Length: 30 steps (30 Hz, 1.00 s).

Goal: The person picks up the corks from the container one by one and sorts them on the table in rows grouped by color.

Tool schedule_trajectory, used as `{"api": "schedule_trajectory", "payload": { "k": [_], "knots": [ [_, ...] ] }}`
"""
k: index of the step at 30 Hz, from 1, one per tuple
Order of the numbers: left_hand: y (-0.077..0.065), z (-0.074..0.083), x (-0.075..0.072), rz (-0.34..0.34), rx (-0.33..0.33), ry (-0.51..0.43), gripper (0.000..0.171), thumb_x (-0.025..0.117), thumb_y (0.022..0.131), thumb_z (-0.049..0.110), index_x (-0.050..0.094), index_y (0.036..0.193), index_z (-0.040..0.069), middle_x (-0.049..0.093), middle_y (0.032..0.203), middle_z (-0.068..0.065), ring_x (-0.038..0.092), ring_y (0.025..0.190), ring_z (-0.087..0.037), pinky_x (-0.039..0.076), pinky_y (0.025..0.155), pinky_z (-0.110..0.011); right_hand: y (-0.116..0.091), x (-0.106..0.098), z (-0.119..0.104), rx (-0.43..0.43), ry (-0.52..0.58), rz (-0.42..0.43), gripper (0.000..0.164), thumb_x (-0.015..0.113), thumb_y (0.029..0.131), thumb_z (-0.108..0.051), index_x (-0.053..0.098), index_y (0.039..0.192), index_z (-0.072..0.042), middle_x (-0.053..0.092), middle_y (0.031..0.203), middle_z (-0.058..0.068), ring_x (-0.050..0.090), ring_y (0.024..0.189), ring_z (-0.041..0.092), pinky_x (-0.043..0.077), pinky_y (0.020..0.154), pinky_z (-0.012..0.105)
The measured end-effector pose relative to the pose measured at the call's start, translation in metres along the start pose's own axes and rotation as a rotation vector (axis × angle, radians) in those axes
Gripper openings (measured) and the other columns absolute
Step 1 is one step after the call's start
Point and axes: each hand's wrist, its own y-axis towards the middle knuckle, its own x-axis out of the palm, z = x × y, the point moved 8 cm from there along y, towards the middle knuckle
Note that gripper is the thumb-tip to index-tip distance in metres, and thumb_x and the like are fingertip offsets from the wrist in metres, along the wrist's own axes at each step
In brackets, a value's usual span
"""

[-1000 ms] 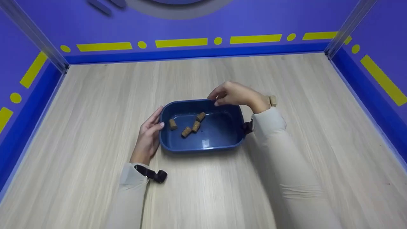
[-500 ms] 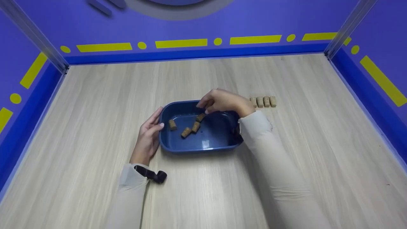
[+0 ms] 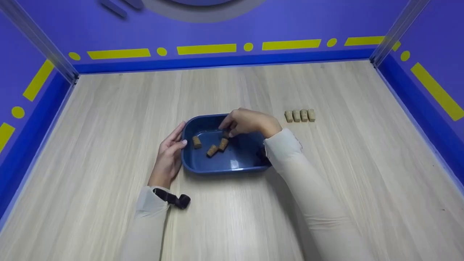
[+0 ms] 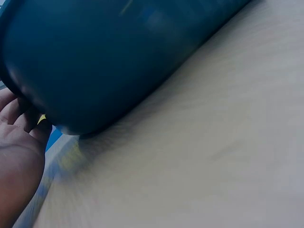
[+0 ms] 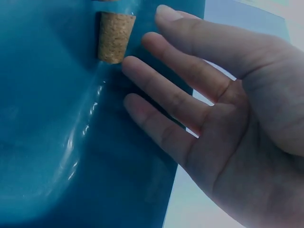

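Note:
A dark blue plastic box (image 3: 232,169) stands on the table. My left hand (image 3: 169,154) holds its left end, thumb on the rim and fingers along the outer wall. Inside the box lie several cork stoppers, one near the left wall (image 3: 197,142) and others toward the middle (image 3: 212,150). My right hand (image 3: 250,121) reaches over the far rim into the box, its fingertips close to a partly hidden cork. In the right wrist view, the fingers are loosely extended beside an upright-looking cork (image 5: 115,39), with nothing between thumb and fingers.
A neat row of several corks (image 3: 300,115) stands on the wooden table (image 3: 119,119), to the right beyond the box. Blue-purple panels with yellow marks (image 3: 206,48) enclose the back and both sides.
My right hand has moved left and down from the far rim to the corks inside the box, uncovering the cork row on the table. The left hand and box have stayed put.

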Motion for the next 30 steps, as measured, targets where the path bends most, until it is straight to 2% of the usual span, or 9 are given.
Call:
{"api": "schedule_trajectory", "payload": {
  "k": [5,15,22,30],
  "knots": [
    [0.000,0.000,0.001,0.001,-0.005,-0.003,0.064,0.041,0.089,-0.012,0.022,0.150,-0.005,0.023,0.158,-0.018,0.022,0.147,-0.024,0.039,0.108,-0.020,0.000,0.003,0.000,0.038,-0.036,-0.018,0.039,0.065,0.086,0.001,0.067,0.123,-0.009,0.069,0.118,0.009,0.062,0.113,0.023,0.053,0.094,0.036],
    [0.000,0.000,0.000,0.016,-0.006,-0.002,0.063,0.041,0.089,-0.012,0.024,0.149,-0.005,0.025,0.157,-0.018,0.025,0.146,-0.024,0.034,0.112,-0.026,-0.002,0.009,-0.003,0.093,-0.159,-0.026,0.034,0.067,0.083,0.004,0.073,0.112,-0.013,0.071,0.112,0.004,0.064,0.103,0.020,0.055,0.089,0.035],
    [0.000,0.000,0.000,0.011,0.000,0.012,0.063,0.041,0.090,-0.012,0.023,0.149,-0.005,0.024,0.158,-0.017,0.023,0.147,-0.023,0.027,0.116,-0.029,-0.001,0.014,-0.005,0.083,-0.266,-0.025,0.027,0.066,0.084,0.004,0.075,0.105,-0.011,0.072,0.109,0.004,0.063,0.095,0.017,0.055,0.087,0.034],
    [0.000,0.001,0.001,0.000,0.003,-0.003,0.063,0.041,0.089,-0.012,0.024,0.149,-0.005,0.024,0.157,-0.018,0.024,0.146,-0.024,0.037,0.111,-0.025,-0.002,0.015,0.003,0.071,-0.243,-0.005,0.017,0.069,0.082,0.000,0.074,0.096,-0.009,0.072,0.101,0.004,0.060,0.085,0.014,0.054,0.081,0.032]
  ]
}}
